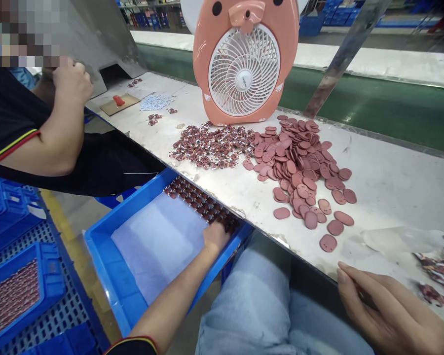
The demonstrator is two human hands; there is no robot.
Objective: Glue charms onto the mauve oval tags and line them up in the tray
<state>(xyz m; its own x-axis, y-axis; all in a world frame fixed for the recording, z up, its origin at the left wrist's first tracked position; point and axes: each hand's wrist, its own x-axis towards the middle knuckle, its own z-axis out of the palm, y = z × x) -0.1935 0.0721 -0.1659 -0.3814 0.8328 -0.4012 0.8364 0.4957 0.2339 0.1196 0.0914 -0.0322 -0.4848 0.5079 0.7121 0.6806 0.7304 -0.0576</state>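
My left hand (217,235) reaches into a blue plastic tray (107,276) below the table edge. It touches the near end of several rows of small dark-brown pieces (196,199), and its fingertips are hidden there. Whether it grips a piece cannot be told. White sheeting (163,241) lines the tray. Over the table's front edge at lower right is my right hand (388,301), thumb and index tip brought close together with nothing visible between them. Nearest to it are flat reddish-brown oval discs (328,242), part of a large heap (299,162).
A pink animal-shaped fan (244,79) stands behind a pile of small brown-and-white parts (210,148). More such parts (440,271) lie at right beside clear plastic (399,239). A co-worker's arm (59,128) is at left, above stacked blue crates (52,276).
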